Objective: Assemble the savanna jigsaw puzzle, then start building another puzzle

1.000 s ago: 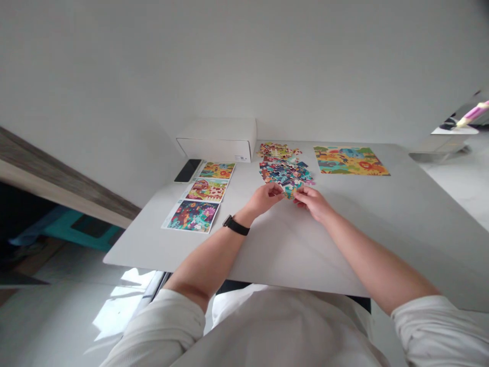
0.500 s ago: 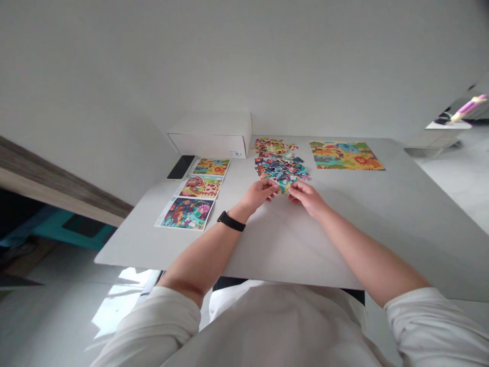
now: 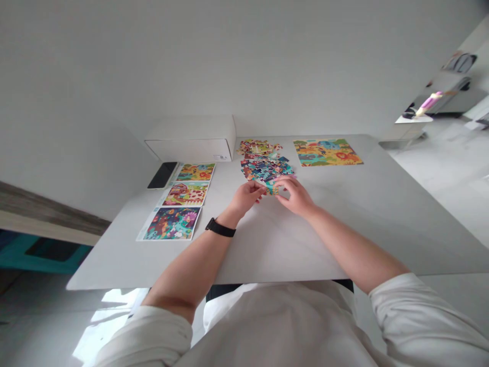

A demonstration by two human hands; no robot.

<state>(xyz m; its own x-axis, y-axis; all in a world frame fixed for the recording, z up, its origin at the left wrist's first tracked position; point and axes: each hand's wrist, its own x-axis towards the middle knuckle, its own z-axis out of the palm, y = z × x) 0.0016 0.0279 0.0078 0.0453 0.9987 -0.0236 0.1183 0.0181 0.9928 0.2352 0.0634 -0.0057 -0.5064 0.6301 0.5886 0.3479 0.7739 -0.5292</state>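
In front of me, my left hand [image 3: 246, 198] pinches the left edge of a small group of puzzle pieces [image 3: 271, 190], coloured teal and yellow. My right hand [image 3: 295, 196] is curled at their right side, its index finger at the top edge and its thumb near the lower corner. Just beyond my fingers lies a heap of loose dark blue and teal puzzle pieces [image 3: 267, 167]. Behind that heap is another pile of yellow and red puzzle pieces [image 3: 260, 147].
An animal puzzle picture [image 3: 327, 152] lies at the back right of the table [image 3: 344, 229]. On the left are a printed sheet with three pictures [image 3: 172, 223], a black phone [image 3: 162, 175] and a white box [image 3: 191, 149] by the wall.
My right hand has shifted its fingers from a pinch on the right edge to a wider grip with the index finger higher. The whole view has turned slightly right.
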